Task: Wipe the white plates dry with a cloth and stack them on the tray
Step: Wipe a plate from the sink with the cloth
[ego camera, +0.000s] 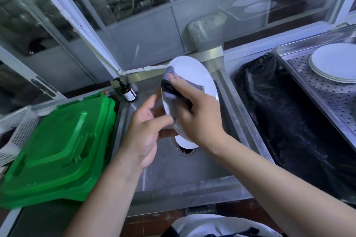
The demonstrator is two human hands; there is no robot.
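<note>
Wiping is under way: the round white ceramic plate (pixel 192 75) is held tilted on edge above the stainless steel sink (pixel 192 175), the left hand (pixel 143 131) pinching its lower rim while the right hand (pixel 194 113) presses a grey and black cloth (pixel 171 88) against its face. A short stack of dried white plates (pixel 335 63) already sits on the perforated metal tray (pixel 327 100) at the right. Another white plate (pixel 183 142) lies by the drain, probably awaiting its turn. A black plastic bag (pixel 279 106) lies between sink and tray, under the carrying path. A green plastic bin lid (pixel 63 144) and brown pump bottle (pixel 128 92) stand left.
</note>
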